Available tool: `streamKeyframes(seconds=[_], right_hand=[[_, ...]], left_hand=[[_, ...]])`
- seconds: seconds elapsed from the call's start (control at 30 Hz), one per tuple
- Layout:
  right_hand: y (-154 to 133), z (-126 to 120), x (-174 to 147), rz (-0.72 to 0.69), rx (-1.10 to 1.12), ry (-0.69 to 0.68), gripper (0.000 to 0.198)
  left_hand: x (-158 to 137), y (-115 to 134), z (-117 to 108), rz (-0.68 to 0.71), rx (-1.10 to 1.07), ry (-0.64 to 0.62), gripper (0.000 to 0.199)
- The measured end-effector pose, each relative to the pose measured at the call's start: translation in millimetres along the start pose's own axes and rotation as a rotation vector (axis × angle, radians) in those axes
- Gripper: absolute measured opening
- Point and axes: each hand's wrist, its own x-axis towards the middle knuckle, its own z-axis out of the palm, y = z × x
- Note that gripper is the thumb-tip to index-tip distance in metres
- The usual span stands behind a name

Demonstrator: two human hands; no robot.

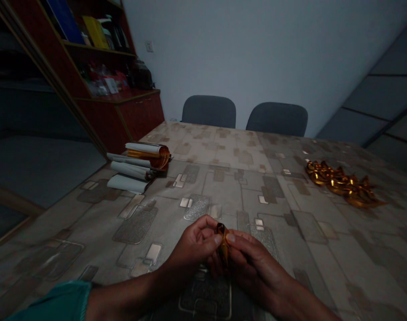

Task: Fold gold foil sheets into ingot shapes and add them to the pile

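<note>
Both of my hands meet over the near middle of the table, closed on one small piece of folded gold foil paper [224, 249]. My left hand [198, 243] pinches its left side between thumb and fingers. On the opposite side my right hand [252, 256] presses it with the thumb, fingers curled beneath. The piece stands roughly upright, its dark open end at the top; its lower part is partly hidden by fingers. To the right lies a cluster of several shiny folded gold paper pieces [345, 183]. Curled sheets of gold and white paper [133, 174] lie stacked at the left edge.
A patterned cloth [219, 178] covers the table. Two grey chairs [209, 111] stand at its far side, before a pale wall. At the left back is a red-brown cabinet [139, 111] with shelves holding bags, boxes and a dark jar [142, 75].
</note>
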Motion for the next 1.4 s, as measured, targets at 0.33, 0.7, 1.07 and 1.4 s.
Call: streamKeyframes(seconds=[0.33,0.7,1.07,1.4], right_hand=[[2.0,-1.1,-0.7,0.011,-0.023,0.046,0.03],[-7.5,-12.1,-3.6,0.01,-0.005,0.013,0.019],[-6.9,-9.7,-3.7,0.034,0.062,0.026,0.019],[-6.7,-9.0,-1.4,0.092,0.031,0.119,0.024]], left_hand=[[2.6,0.0,1.8,-0.009,-0.041,0.031,0.043],[-4.3,17.7,-4.8,-0.187,-0.282,-0.086,0.026],[-2.9,12.7,-2.4,-0.208,-0.374,-0.045,0.024],[-4.1,11.7,-4.5,-0.235,-0.374,-0.049,0.032]])
